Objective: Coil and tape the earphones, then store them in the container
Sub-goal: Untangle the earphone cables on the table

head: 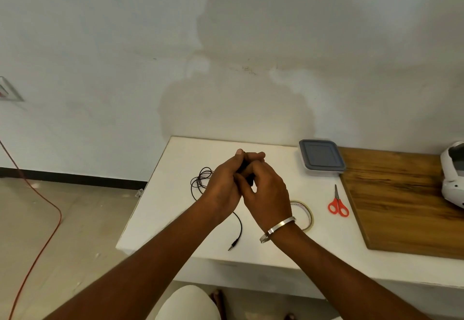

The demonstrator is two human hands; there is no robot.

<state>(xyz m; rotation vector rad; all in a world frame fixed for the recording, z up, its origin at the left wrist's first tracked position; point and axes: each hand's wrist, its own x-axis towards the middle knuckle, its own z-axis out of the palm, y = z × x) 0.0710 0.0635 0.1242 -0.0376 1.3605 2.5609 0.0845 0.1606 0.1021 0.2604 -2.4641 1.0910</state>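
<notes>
Both hands are raised together over the white table [155,219], just above the centre of the frame. The left hand [223,184] and the right hand [267,189] meet with fingers curled inward around a dark bunch of the black earphones' [200,181] cable; the part held between the fingers is mostly hidden, so the exact grip cannot be told. The right wrist carries a silver bangle [277,226].

From the left hand, loose loops of the cable hang down to the table surface at the left of the hands. A further length runs out below the left wrist and ends in the jack plug [232,245], which lies on the table near its front edge, between the two forearms.

A roll of clear tape [307,215] lies flat on the table just right of the right wrist, partly covered by it. Red-handled scissors [337,205] lie closed further right, near the edge of a wooden board [401,206]. The container [321,157], with a grey lid on, sits at the table's far side against the wall, upper right of the hands. A white device [453,176] rests on the board at the right frame edge.
</notes>
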